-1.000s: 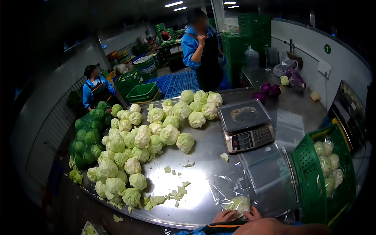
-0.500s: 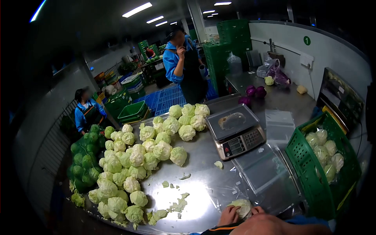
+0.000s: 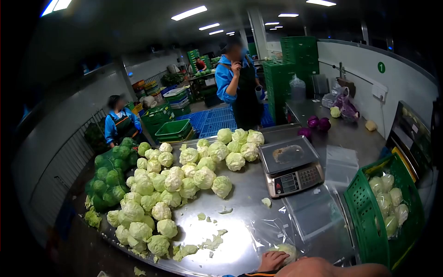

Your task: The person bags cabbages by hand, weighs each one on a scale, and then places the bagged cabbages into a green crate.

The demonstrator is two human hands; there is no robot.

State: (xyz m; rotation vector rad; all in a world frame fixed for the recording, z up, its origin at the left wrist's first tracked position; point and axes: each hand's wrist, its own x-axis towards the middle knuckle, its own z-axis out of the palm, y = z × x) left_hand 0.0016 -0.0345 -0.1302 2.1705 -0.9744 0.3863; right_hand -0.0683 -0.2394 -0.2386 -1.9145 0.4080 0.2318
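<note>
At the bottom edge of the view, a pale green cabbage (image 3: pixel 287 249) is held between my two hands on the metal table, with clear plastic around it. My left hand (image 3: pixel 272 261) lies on its left side, fingers curled over it. Only a few fingertips of my right hand (image 3: pixel 302 259) show, against the cabbage's right side; my forearm hides the rest. Just beyond are clear plastic bags (image 3: pixel 316 212) lying flat and a digital scale (image 3: pixel 295 180). A heap of trimmed cabbages (image 3: pixel 173 177) covers the left part of the table.
A green crate (image 3: pixel 364 207) with wrapped cabbages stands at the right. Green net sacks (image 3: pixel 108 177) sit at the far left. Purple cabbages (image 3: pixel 318 123) lie on the back counter. Leaf scraps (image 3: pixel 214 240) litter the table (image 3: pixel 240 207). Two people in blue sleeves stand beyond it.
My view has shifted, so the scene sits lower and further right. Both hands and the cabbage appear lower in the frame, and less of my right hand shows.
</note>
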